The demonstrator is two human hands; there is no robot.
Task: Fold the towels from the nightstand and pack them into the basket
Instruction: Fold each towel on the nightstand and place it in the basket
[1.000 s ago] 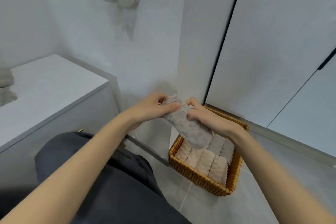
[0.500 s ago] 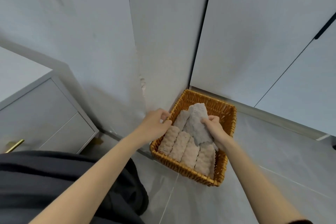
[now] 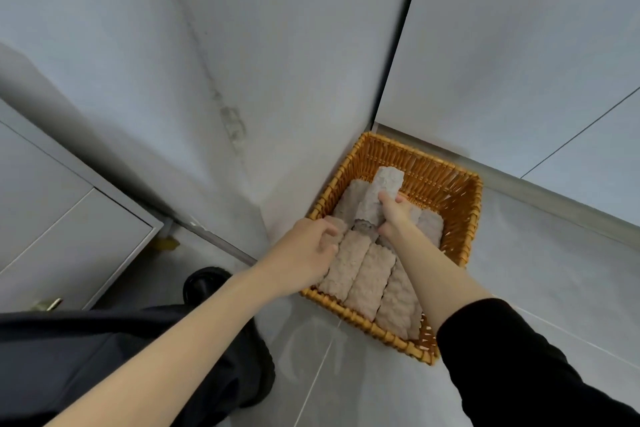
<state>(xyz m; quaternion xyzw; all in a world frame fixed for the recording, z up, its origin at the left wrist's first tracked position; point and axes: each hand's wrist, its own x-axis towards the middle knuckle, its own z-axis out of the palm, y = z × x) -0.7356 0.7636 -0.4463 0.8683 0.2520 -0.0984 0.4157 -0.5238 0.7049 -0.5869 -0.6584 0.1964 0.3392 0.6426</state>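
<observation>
Grey wall meeting pale cabinet doors in a corner, tiled floor spreading below, what is possibly a black shoe resting on it.

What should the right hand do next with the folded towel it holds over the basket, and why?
Probably lower the grey towel flat into the back row. The right hand grips it tilted above the wicker basket, one end raised, while the left hand touches the packed towels.
</observation>
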